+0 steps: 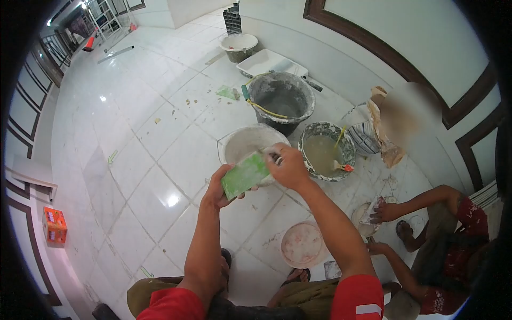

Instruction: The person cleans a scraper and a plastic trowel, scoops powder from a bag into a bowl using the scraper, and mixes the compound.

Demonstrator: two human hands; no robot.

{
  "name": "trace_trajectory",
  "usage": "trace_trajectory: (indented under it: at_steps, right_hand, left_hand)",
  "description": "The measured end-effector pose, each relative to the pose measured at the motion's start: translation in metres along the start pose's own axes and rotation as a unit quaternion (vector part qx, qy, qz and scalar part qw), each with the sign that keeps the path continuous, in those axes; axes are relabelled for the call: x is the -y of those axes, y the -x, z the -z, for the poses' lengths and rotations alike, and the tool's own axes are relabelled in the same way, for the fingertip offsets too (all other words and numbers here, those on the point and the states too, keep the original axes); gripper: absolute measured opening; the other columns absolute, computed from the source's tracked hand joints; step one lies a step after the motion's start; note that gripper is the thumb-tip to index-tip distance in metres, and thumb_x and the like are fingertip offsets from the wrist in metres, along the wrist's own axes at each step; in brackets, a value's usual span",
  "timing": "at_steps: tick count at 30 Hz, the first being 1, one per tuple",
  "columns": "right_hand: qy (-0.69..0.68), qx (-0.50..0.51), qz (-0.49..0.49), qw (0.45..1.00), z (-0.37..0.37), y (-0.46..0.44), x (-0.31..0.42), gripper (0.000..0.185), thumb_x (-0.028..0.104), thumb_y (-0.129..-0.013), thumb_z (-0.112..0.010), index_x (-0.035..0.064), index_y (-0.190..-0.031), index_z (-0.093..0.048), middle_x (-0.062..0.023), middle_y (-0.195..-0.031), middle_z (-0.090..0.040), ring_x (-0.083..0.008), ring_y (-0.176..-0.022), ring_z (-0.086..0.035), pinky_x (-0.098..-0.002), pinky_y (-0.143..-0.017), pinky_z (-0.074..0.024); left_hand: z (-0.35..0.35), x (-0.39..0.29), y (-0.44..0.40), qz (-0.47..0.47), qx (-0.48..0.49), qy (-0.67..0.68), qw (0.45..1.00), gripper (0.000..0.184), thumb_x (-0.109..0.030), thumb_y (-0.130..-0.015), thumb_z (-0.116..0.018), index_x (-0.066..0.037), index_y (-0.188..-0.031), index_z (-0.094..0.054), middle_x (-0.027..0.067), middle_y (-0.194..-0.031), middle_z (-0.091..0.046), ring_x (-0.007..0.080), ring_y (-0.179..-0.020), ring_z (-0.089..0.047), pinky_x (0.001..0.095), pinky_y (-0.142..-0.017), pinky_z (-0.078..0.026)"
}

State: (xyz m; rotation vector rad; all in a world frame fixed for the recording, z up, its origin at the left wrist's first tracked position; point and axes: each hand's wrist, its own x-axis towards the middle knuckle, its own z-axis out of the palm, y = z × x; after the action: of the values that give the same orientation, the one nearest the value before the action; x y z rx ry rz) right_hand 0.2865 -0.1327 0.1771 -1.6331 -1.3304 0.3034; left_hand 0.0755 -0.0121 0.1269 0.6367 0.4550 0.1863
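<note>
A flat green rectangular board (245, 176), smeared with whitish paste, rests in my left hand (215, 188), whose fingers wrap round its lower left edge. My right hand (288, 165) is closed at the board's upper right end. A small dark and pale piece shows between its fingers, too little to name. Both hands are over the near rim of a pale, paste-coated bucket (234, 140). Just right of it stands a bucket of cloudy water (320, 149) with a red-tipped brush (344, 167) in it.
A black bucket (282, 101) with a yellow handle, a white tray (273, 63) and a smaller bucket (238, 47) line the wall. A round pinkish lid (304, 244) lies near my feet. At right, a co-worker's hands (385, 211) work by a container. An orange box (55, 225) sits far left.
</note>
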Motion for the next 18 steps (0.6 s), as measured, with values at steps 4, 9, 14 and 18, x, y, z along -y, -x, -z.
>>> trace_trajectory:
  at_steps: [4,9,14,18]
  right_hand:
    - [0.002,0.010,-0.020,1.000,-0.008,0.003,-0.019,0.019,0.014,-0.086,-0.069,0.0008,-0.099,-0.071,-0.0192,-0.095,-0.069,-0.0378,-0.084,-0.069,-0.0443,-0.076,-0.0550]
    - [0.058,-0.082,-0.153,0.983,0.036,0.000,-0.039,0.014,0.012,-0.088,-0.069,0.0004,-0.095,-0.072,-0.0172,-0.090,-0.073,-0.0314,-0.082,-0.072,-0.0403,-0.076,-0.0560]
    - [0.010,-0.014,-0.157,0.987,0.051,0.002,-0.016,0.015,0.013,-0.090,-0.070,0.0005,-0.098,-0.072,-0.0142,-0.088,-0.074,-0.0218,-0.080,-0.071,-0.0364,-0.075,-0.0553]
    - [0.066,0.051,-0.091,0.992,0.048,0.010,0.004,0.015,0.011,-0.089,-0.072,0.0024,-0.101,-0.073,-0.0127,-0.088,-0.072,-0.0188,-0.076,-0.069,-0.0338,-0.072,-0.0535]
  left_hand:
    - [-0.006,0.008,-0.004,0.000,0.003,-0.007,1.000,0.065,-0.048,-0.099,-0.048,-0.001,-0.145,-0.050,0.0224,-0.126,-0.067,0.0345,-0.093,-0.073,0.0331,-0.052,-0.050]
    - [-0.010,0.008,-0.007,-0.082,-0.061,-0.162,0.982,0.081,-0.031,-0.092,-0.069,-0.001,-0.158,-0.032,0.0206,-0.128,-0.066,0.0272,-0.108,-0.068,0.0287,-0.066,-0.051]
    - [-0.041,0.019,-0.019,-0.091,-0.165,-0.238,0.953,0.106,-0.023,-0.079,-0.088,0.004,-0.159,-0.025,0.0229,-0.132,-0.063,0.0268,-0.116,-0.064,0.0341,-0.086,-0.054]
    - [-0.045,0.031,-0.033,-0.190,-0.203,-0.378,0.883,0.106,-0.020,-0.076,-0.093,0.006,-0.157,-0.029,0.0218,-0.133,-0.063,0.0267,-0.120,-0.063,0.0369,-0.097,-0.054]
